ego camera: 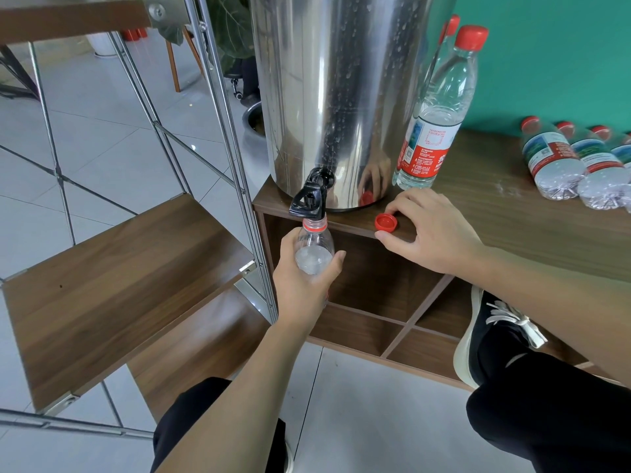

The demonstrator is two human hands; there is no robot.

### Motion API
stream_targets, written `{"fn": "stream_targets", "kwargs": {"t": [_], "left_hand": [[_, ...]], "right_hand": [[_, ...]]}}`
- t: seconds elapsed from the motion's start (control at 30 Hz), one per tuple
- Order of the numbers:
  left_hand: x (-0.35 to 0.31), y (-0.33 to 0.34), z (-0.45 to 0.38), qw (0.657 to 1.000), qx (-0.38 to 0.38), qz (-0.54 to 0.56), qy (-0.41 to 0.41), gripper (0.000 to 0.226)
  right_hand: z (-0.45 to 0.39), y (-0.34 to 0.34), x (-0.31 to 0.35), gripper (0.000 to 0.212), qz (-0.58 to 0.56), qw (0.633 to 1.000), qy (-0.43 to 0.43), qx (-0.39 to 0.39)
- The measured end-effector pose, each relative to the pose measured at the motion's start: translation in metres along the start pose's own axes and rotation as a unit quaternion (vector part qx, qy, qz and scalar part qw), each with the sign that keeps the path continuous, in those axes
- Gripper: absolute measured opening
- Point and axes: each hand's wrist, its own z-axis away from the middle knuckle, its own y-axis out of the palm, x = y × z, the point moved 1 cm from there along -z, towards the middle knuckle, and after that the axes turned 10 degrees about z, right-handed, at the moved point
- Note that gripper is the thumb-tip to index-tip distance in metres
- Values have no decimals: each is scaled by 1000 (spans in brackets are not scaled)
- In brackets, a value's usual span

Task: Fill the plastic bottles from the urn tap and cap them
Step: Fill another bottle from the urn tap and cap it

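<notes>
A steel urn (336,97) stands on a wooden cabinet (512,213), and its black tap (309,199) juts over the front edge. My left hand (304,285) grips a clear, uncapped plastic bottle (314,244) upright, with its red-ringed mouth right under the tap. Water shows inside up to about the shoulder. A loose red cap (386,222) lies on the cabinet top. My right hand (430,230) curls round it, index fingertip at its far edge and thumb at its near edge. A capped, filled bottle (433,124) stands to the right of the urn.
Several capped bottles (577,165) lie on their sides at the cabinet's right end by the teal wall. A metal-framed rack with wooden shelves (119,274) stands close on the left. Open cubbies (375,285) sit below the tap. My knees and a black shoe (491,336) are below.
</notes>
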Motion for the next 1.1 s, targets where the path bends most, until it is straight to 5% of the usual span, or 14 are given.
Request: {"fn": "stream_targets", "kwargs": {"t": [1.1], "left_hand": [[3, 1, 0, 1000, 3, -17, 9, 68]], "right_hand": [[1, 1, 0, 48, 1, 1000, -6, -13]]}}
